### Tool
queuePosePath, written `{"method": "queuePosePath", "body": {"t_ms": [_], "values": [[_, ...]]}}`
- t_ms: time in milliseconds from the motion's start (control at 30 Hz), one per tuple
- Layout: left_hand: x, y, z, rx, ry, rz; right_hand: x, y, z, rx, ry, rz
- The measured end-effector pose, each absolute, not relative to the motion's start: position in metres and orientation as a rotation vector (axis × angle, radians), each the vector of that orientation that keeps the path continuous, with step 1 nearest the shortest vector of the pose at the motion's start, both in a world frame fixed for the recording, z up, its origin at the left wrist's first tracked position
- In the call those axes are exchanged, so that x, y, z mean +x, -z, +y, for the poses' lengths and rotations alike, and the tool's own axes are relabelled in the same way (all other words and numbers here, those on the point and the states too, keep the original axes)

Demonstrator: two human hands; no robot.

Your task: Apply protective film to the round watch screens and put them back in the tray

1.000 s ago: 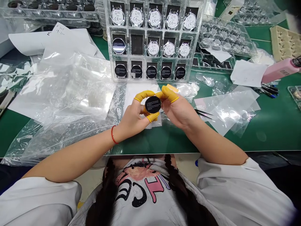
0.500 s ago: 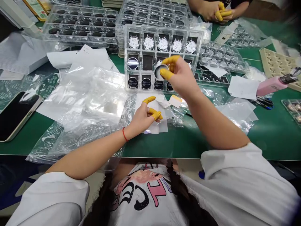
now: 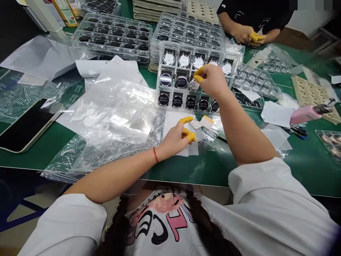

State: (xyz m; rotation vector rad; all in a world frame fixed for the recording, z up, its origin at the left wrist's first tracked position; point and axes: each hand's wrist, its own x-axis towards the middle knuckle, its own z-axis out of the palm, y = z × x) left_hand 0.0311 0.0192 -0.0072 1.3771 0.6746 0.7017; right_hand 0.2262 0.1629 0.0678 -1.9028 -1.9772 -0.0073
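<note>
A clear plastic tray (image 3: 170,93) of round watch cases leans upright against the stacked trays behind it. In its top row, silver backs with CE print face me; the bottom row shows dark round faces. My right hand (image 3: 213,81), with yellow finger cots, pinches the upper edge of a silver watch case (image 3: 194,85) in the middle row. Left of it sits a dark-faced watch case (image 3: 181,81). Below the tray, my left hand (image 3: 179,137) hovers over white paper sheets (image 3: 170,122), its cot-covered fingers apart and nothing visible in them.
Plastic bags (image 3: 119,113) and papers spread on the left, beside a phone (image 3: 26,124). Behind stand filled trays (image 3: 112,35). To the right are a pink bottle (image 3: 305,115), pens (image 3: 298,131) and a beige tray (image 3: 314,92). Across the table are a co-worker's hands (image 3: 247,35).
The dark-faced watch case from my right hand now sits in the formerly bare middle-row pocket. My right hand has moved to the silver case beside it. The view has shifted.
</note>
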Motion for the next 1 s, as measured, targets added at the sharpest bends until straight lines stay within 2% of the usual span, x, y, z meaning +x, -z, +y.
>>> {"method": "queuePosePath", "body": {"t_ms": [100,400,733,867,1000], "values": [[0.030,0.009,0.019,1.444,-0.681,0.662,0.225,-0.061,0.161,-1.907,-0.024,-2.001],[0.031,0.012,0.021,1.430,-0.731,0.655,0.239,-0.051,0.174,-1.759,0.197,-2.159],[0.033,0.010,0.025,1.338,-0.751,0.695,0.234,-0.057,0.169,-1.893,0.181,-2.272],[0.031,0.003,0.032,1.153,-0.745,0.731,0.220,-0.078,0.121,-1.748,-0.057,-2.112],[0.029,-0.003,0.038,0.951,-0.752,0.628,0.213,-0.075,0.059,-1.451,-0.649,-2.001]]}}
